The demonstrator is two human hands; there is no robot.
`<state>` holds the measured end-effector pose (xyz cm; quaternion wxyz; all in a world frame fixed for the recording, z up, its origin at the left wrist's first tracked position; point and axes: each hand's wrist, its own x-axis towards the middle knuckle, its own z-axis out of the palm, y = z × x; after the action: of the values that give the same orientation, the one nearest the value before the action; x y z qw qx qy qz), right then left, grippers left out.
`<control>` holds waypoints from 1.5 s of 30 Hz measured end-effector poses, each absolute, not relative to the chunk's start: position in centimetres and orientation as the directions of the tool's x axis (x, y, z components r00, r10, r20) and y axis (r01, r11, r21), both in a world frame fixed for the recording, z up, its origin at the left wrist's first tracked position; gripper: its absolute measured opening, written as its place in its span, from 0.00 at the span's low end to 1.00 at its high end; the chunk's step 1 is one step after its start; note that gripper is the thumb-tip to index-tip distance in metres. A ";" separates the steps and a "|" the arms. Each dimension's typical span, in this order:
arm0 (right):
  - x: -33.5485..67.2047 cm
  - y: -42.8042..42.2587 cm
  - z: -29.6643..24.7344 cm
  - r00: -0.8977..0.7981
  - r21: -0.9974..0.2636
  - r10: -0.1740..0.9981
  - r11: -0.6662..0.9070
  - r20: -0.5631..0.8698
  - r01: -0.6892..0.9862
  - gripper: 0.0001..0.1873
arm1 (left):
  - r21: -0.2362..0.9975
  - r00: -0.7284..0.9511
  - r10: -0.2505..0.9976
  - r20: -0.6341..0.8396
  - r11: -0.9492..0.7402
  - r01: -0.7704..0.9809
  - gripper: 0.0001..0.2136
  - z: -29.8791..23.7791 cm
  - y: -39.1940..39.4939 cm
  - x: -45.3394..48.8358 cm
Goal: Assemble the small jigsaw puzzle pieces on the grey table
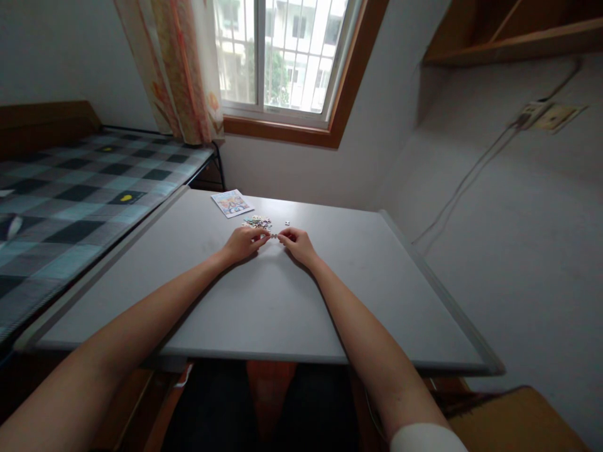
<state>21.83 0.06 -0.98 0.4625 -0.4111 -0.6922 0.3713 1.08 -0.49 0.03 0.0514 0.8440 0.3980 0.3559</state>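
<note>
Both hands meet over the far middle part of the table, fingertips close together. My left hand (pixel 245 243) is closed in a pinch on a small puzzle piece (pixel 274 236). From the other side, my right hand (pixel 298 243) pinches at the same small spot; whether it grips that piece or a second one is too small to tell. Just behind my left hand lies a pile of puzzle pieces (pixel 258 221), partly hidden by the fingers. One loose puzzle piece (pixel 287 223) rests apart, beyond my right hand. A picture card (pixel 232 203) lies flat behind the pile.
The white table (pixel 377 282) has a raised rim along its right side. A bed with a checked cover (pixel 113 169) adjoins its left edge. Ahead are a curtain (pixel 183 69) and a barred window (pixel 282 56). Cables (pixel 461 182) hang from a wall socket (pixel 551 116) at right.
</note>
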 end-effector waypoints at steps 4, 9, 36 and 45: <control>21.8 0.0 -0.9 -0.233 -0.897 0.916 0.378 0.326 0.231 0.13 | 0.335 0.443 0.695 0.567 -0.686 0.646 0.12 -0.1 -0.4 1.0; 21.8 -0.1 -0.8 -0.238 -0.899 0.918 0.372 0.319 0.230 0.13 | 0.287 0.463 0.666 0.585 -0.704 0.649 0.13 -0.3 -0.2 1.0; 21.9 -0.2 -0.9 -0.252 -0.886 0.908 0.394 0.334 0.245 0.17 | 0.272 0.475 0.654 0.589 -0.714 0.645 0.15 -0.1 -0.5 1.1; 21.8 -0.2 -0.7 -0.248 -0.884 0.916 0.379 0.317 0.273 0.17 | 0.272 0.475 0.645 0.599 -0.721 0.638 0.12 0.2 -0.9 1.2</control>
<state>21.77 -0.25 -0.65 0.4438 -0.4233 -0.7020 0.3621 1.16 -0.89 0.24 0.0055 0.8587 0.3734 0.3509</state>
